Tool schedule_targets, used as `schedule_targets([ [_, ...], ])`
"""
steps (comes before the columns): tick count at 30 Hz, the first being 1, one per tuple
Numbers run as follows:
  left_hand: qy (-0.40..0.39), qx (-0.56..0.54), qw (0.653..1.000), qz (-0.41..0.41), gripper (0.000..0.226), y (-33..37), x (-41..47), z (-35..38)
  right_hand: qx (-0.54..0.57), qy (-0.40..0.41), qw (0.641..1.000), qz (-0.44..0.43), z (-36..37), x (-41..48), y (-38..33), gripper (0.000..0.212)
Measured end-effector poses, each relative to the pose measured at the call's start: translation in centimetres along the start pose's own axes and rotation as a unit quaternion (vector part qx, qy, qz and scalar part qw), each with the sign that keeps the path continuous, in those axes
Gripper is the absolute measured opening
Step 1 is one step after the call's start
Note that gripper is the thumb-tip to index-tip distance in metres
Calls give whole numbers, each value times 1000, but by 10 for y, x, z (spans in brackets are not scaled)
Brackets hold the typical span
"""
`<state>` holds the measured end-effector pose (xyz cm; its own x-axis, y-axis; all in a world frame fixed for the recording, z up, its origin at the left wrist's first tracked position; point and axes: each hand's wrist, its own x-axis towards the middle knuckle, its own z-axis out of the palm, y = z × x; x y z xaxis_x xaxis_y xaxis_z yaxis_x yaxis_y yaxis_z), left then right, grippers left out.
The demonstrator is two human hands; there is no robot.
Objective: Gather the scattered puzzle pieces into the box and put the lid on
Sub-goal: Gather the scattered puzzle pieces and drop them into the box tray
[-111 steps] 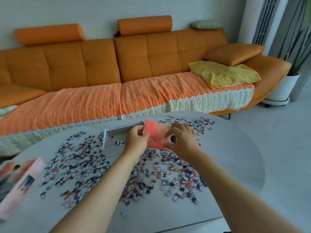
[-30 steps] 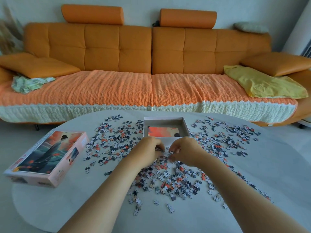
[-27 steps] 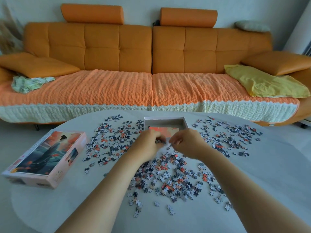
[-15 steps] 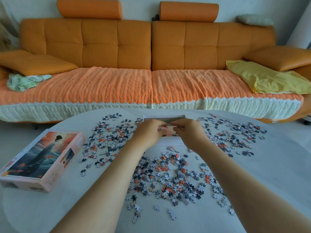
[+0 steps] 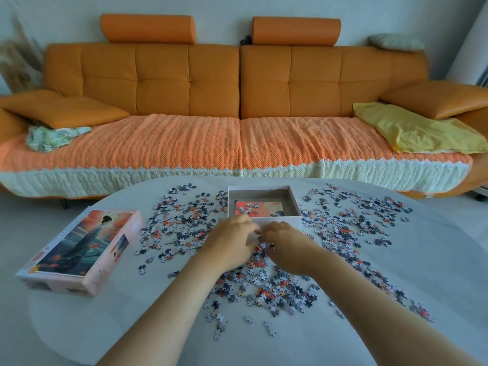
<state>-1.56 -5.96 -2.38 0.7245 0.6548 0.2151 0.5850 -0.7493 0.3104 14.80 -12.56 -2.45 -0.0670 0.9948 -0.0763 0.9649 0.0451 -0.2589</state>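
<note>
1 head view looks down, close over the table (image 5: 435, 260).

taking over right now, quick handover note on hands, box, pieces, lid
Hands: left hand and right hand side by side, fingers curled down on the pile in front of the box; grip hidden.
Box: open, holding a picture card and only a few pieces.
Nearly all puzzle pieces lie scattered on the table around it.
The lid lies on the left, picture up.
Left: scoop everything in, then lid on.
</note>
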Motion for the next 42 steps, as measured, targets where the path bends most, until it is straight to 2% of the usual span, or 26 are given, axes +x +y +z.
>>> schedule_targets([
  [3,-98,22,994,-37,46,3,-18,5,23,-7,1000,9,-3,-7,-3,39],
  [7,-83,-36,995,-52,43,5,-24,0,61,37,997,32,-8,-22,0,35],
  [11,-150,75,983,-77,64,4,-32,-4,-9,-24,994,107,-8,-34,4,69],
  [12,-161,87,980,-81,64,5,-33,-4,-22,-39,992,119,-7,-35,3,71],
  [17,-106,12,992,-66,47,11,-31,-1,21,-19,991,129,0,-29,-6,53],
  [20,-85,-19,994,-70,45,9,-28,0,49,-10,990,135,0,-24,-8,48],
  [23,-110,43,990,-74,57,7,-26,-1,32,-28,990,132,-2,-21,-9,59],
  [25,-123,69,987,-79,55,6,-24,0,32,-37,991,126,-3,-18,-11,57],
  [29,-89,-1,993,-75,37,7,-19,2,79,-9,990,114,-5,-10,-15,34],
  [36,-75,-75,989,-98,6,4,-9,1,123,7,984,128,-10,-5,-11,19],
  [42,-69,-112,985,-111,15,-2,2,-6,186,50,972,132,-23,3,-6,12],
])
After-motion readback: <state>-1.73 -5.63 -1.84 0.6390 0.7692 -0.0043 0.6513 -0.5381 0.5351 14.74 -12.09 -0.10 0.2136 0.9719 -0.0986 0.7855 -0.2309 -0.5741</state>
